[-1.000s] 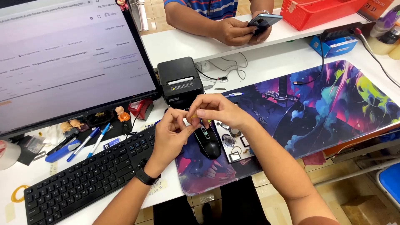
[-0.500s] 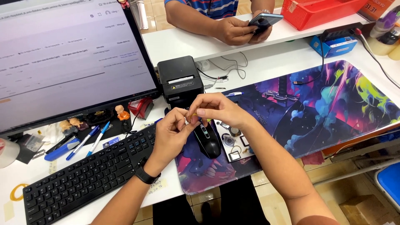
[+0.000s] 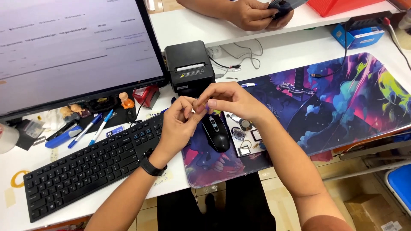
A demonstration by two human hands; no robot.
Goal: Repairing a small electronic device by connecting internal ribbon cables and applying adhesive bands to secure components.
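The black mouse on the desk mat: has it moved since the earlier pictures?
No. The black mouse lies in the same spot on the colourful mat, just below the black printer and right of the keyboard; only the camera view shifted.

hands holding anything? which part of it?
Both hands, left hand and right hand, pinch something tiny between their fingertips above the mouse. It is too small to identify, and so is the part held.

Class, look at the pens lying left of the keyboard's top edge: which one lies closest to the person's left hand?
The slim blue-and-white pen, the rightmost of the group, tilted beside the keyboard. The other blue pens lie farther from the left hand.
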